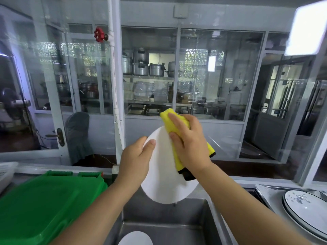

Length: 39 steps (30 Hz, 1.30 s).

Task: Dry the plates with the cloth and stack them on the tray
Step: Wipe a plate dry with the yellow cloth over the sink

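Nearest you, another white plate [135,238] lies in the sink [159,218], and patterned plates [307,206] sit stacked on the tray [265,190] at the counter's right edge. Above the sink, your left hand [136,156] grips the white plate's [162,175] left rim, holding it upright. Your right hand [189,142] clutches the yellow cloth [174,124], pressing it against the plate's upper right edge.

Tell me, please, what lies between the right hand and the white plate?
In the head view, only the yellow cloth lies between right hand and plate.
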Each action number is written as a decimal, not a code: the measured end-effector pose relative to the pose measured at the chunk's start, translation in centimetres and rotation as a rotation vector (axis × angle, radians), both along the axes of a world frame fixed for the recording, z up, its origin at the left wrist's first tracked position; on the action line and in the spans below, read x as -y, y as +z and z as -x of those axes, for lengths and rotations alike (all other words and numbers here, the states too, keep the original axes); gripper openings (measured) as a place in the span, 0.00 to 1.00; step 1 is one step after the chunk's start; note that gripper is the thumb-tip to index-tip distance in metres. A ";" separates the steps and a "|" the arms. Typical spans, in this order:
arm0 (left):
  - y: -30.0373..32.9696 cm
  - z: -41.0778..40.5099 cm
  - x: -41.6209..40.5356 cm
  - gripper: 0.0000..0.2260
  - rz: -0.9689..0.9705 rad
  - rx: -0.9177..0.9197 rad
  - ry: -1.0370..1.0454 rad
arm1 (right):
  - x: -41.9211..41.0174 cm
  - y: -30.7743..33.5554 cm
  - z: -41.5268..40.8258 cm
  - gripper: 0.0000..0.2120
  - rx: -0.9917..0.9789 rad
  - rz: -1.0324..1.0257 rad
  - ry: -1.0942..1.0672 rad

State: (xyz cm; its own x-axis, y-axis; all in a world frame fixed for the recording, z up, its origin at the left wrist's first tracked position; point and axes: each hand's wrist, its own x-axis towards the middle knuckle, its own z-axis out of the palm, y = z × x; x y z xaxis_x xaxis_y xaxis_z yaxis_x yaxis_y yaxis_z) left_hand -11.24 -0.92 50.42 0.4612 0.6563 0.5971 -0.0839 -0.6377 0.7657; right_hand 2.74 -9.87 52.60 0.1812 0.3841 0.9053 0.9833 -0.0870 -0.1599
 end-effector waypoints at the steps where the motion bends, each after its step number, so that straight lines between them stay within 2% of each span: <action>1: 0.2 0.1 0.1 0.16 -0.011 0.034 0.022 | 0.3 -0.2 -0.4 0.23 -0.132 -0.044 0.010; 4: 0.5 0.5 1.0 0.17 -0.027 0.161 0.037 | 0.8 -1.3 -0.9 0.24 -0.498 -0.217 0.017; 6: 0.3 0.4 1.8 0.17 -0.025 0.249 0.040 | 0.8 -1.9 -0.7 0.24 -0.676 -0.346 0.010; 8: -0.1 0.1 2.5 0.16 0.007 0.291 0.023 | 1.0 -2.4 -0.6 0.22 -0.789 -0.422 0.021; 10: -0.6 -0.1 2.7 0.11 0.071 0.261 -0.037 | 1.6 -2.3 -0.9 0.22 -0.791 -0.440 0.025; 12: -0.5 0.1 2.0 0.06 0.166 0.146 -0.151 | 2.6 -1.9 -1.4 0.22 -0.726 -0.404 0.001; 15: 1.0 0.4 0.1 0.11 0.266 -0.133 -0.295 | 3.8 -1.6 -1.9 0.23 -0.591 -0.256 -0.047; 17: 2.6 -0.1 -0.8 0.12 0.199 -0.283 -0.293 | 4.1 -1.6 -1.6 0.24 -0.412 -0.119 -0.081; 19: 3.7 -0.7 -1.0 0.19 0.085 -0.386 -0.272 | 4.2 -1.5 -1.1 0.24 -0.234 -0.009 -0.118; 22: 3.4 -1.3 -0.6 0.20 -0.030 -0.413 -0.217 | 4.5 -0.9 -0.5 0.23 -0.076 0.034 -0.143; 26: 2.6 -2.3 0.9 0.16 -0.119 -0.420 -0.101 | 3.9 0.6 -0.1 0.17 0.300 0.086 -0.094; 28: 2.5 -2.5 1.4 0.14 -0.108 -0.368 -0.098 | 3.7 1.1 -0.3 0.17 0.311 0.093 -0.079; 31: 2.0 -2.0 1.7 0.17 -0.039 -0.243 -0.106 | 4.0 0.4 -1.4 0.18 0.113 0.020 -0.122; 35: 0.8 -1.9 2.4 0.20 0.027 -0.080 -0.059 | 3.9 -2.3 -2.6 0.20 -0.458 -0.211 -0.103; 39: -1.6 -2.6 3.9 0.16 0.125 0.190 -0.043 | 2.7 -4.7 -2.0 0.21 -0.846 -0.483 -0.137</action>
State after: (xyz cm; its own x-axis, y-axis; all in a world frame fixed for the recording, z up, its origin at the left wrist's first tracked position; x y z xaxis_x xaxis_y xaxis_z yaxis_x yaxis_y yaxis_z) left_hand -8.60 -4.80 48.86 0.3775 0.7129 0.5910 -0.2594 -0.5313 0.8065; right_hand 4.77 -12.58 47.87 0.8574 -0.0657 0.5105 0.5143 0.0686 -0.8549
